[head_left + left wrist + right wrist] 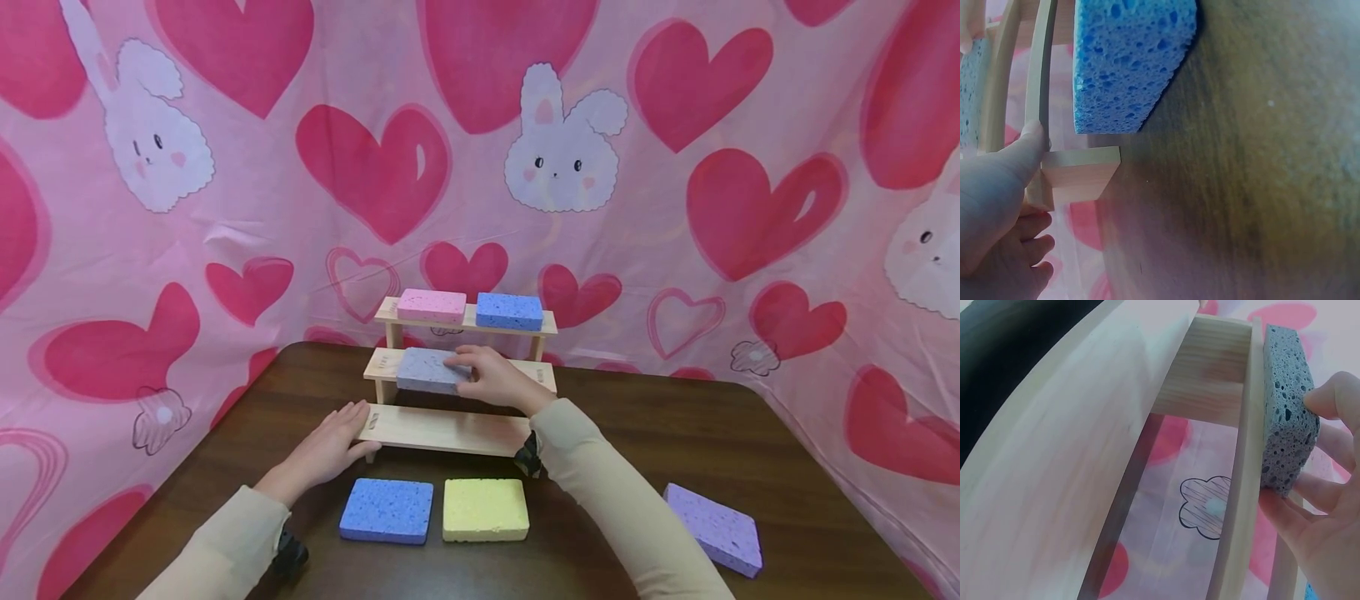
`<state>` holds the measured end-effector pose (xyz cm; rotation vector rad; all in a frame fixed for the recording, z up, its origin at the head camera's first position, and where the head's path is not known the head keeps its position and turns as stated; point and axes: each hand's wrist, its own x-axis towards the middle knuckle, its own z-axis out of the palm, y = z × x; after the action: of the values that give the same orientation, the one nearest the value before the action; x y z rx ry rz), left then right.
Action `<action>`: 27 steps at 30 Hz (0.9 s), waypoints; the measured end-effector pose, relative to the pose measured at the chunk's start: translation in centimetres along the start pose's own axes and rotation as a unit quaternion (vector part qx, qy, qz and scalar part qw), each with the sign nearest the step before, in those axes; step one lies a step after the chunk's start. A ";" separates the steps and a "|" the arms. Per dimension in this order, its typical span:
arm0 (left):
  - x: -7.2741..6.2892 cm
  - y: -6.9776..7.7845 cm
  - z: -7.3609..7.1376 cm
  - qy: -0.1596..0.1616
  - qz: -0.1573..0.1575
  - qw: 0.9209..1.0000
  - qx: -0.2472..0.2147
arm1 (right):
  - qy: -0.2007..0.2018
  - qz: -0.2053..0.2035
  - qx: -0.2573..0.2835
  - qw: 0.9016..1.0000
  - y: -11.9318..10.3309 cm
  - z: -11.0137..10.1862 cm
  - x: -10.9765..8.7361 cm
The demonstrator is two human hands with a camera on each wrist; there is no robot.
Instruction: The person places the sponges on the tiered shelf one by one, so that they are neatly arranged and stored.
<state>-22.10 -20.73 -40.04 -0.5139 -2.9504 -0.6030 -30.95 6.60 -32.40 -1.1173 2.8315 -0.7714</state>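
Note:
A wooden three-step rack [450, 430] stands on the table. On its middle step lies a grey sponge [426, 370], toward the left end. My right hand [498, 382] pinches this sponge by its right end, thumb on the front and fingers over the top and far side; the right wrist view shows the grey sponge [1286, 419] against the step's edge. My left hand [326, 442] rests at the left end of the lowest step, fingers straight, with the thumb [1030, 140] touching its front edge in the left wrist view.
On the top step sit a pink sponge [432, 307] and a blue sponge [510, 312]. In front of the rack lie another blue sponge [387, 510] and a yellow sponge [485, 509]. A purple sponge [714, 528] lies at the right, beyond my right forearm. A heart-patterned cloth [480, 225] hangs behind.

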 end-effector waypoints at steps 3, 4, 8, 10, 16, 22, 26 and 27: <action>0.0 0.0 0.0 0.001 0.002 1.000 0.000 | 0.005 0.004 0.003 1.000 -0.1 0.2 0.4; 0.0 0.0 0.0 0.001 0.001 1.000 0.000 | 0.007 0.004 0.004 1.000 -0.2 0.3 0.5; 0.0 0.0 0.0 0.003 0.002 1.000 -0.001 | 0.023 -0.005 -0.001 1.000 -0.3 0.6 0.9; 0.1 0.0 0.0 0.004 0.003 1.000 0.001 | 0.029 -0.008 -0.001 1.000 -0.3 0.7 1.1; 0.2 0.0 0.0 0.006 0.004 1.000 0.004 | 0.033 -0.006 -0.012 0.999 -0.3 1.1 1.4; 0.2 -0.1 0.1 0.007 0.008 1.000 0.007 | 0.036 -0.008 -0.010 0.999 -0.3 1.4 1.7; 0.2 -0.1 0.1 0.008 0.009 1.000 0.009 | 0.039 -0.007 -0.014 0.999 -0.3 1.5 1.8; 0.2 -0.1 0.1 0.008 0.008 1.000 0.009 | 0.039 -0.008 -0.016 0.999 -0.3 1.5 1.8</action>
<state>-22.31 -20.75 -40.13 -0.5284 -2.9301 -0.5756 -31.87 4.57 -33.26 -1.1394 2.9131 -0.7910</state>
